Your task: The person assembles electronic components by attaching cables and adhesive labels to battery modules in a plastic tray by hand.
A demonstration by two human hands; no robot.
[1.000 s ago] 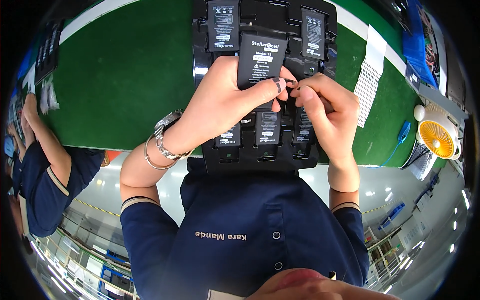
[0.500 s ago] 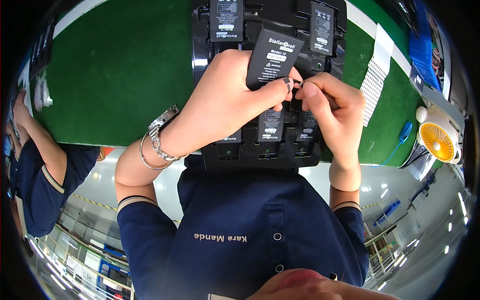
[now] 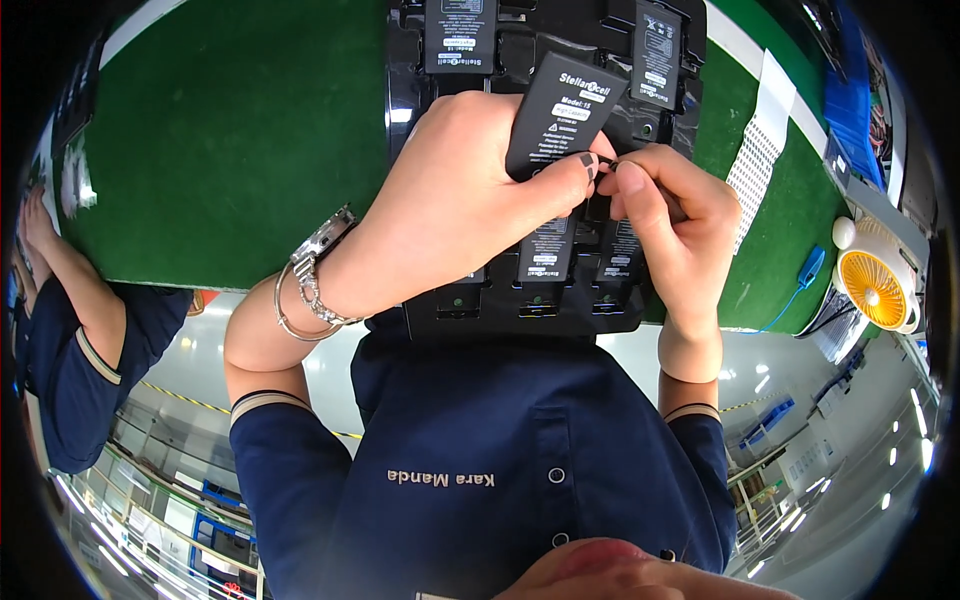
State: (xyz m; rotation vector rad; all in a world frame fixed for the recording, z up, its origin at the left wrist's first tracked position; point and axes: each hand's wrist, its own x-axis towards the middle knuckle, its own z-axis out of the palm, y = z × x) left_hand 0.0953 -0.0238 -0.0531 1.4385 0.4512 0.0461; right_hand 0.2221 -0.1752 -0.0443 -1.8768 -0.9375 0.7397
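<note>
A flat black phone battery [image 3: 570, 105] with white print is tilted up over the black tray [image 3: 520, 325]. My left hand [image 3: 475, 175] is closed round it, with the thumb across its lower end. My right hand [image 3: 685, 215] is closed in a pinch beside that thumb. Its thumb and forefinger meet on a short dark connector strip [image 3: 607, 164] at the battery's lower right corner; the fingertips partly hide it. Small black marks or bits of tape show at the left thumb's tip.
More batteries lie in tray slots: one at far left [image 3: 460, 40], one at far right [image 3: 655, 55], others nearer me. On the green mat [image 3: 240, 150], right of the tray, is a dotted white sheet [image 3: 762, 150]. A yellow fan [image 3: 872, 285] stands right; another person's arm [image 3: 70, 255] rests left.
Both hands and the battery have shifted slightly to the right in the picture, as has the far part of the tray. The grip looks the same.
</note>
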